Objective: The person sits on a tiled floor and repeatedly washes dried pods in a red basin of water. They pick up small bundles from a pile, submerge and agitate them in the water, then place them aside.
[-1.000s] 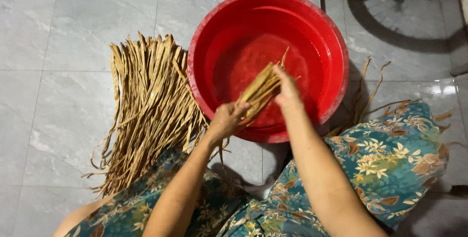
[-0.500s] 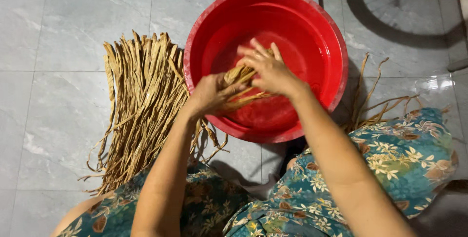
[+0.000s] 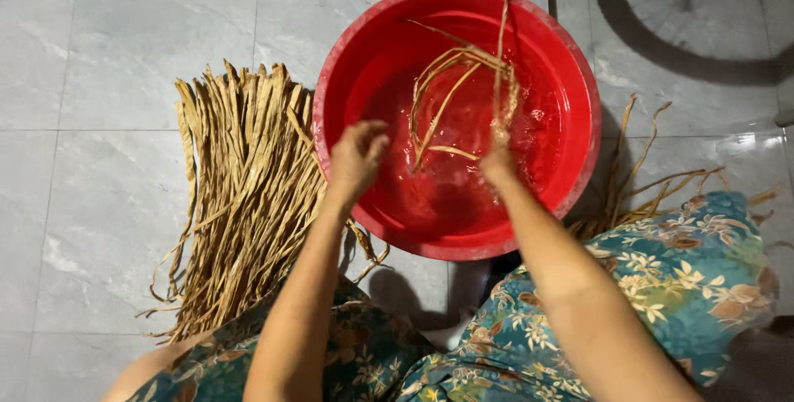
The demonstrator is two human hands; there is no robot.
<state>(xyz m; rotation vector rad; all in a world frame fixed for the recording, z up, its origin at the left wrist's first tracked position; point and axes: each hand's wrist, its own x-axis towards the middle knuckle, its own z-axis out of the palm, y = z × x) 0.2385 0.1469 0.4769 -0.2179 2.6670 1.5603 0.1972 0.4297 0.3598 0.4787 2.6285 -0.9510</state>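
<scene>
The strips (image 3: 463,92) I'm working are in the red basin (image 3: 571,55), down in the shallow water, and they look very different from a second ago. Then they were a tight bundle gripped between both of my hands, slanted up and to the right over the basin's near side. Now the bundle has come apart into a loose tangle of curved strands spread across the water, with one long strand rising straight up toward the far rim and past it. So there is no single long axis any more: most strands bow from the lower left up to the upper right, and the one held strand runs nearly vertical in the view. I judge the wetting is well under way, since the strips are loose and in the water.

My right hand (image 3: 499,160) is closed around the lower ends of a few strands, pinching them just above the water. My left hand (image 3: 357,154) has let go; its fingers are loosely curled and hold nothing, hovering over the near left part of the basin.

Left of the basin, touching its rim, a big flat pile of dry strips (image 3: 244,195) lies on the grey tiled floor (image 3: 99,79), running away from me. A few stray strips (image 3: 645,179) lie to the right, beside my flowered clothing (image 3: 686,270).
</scene>
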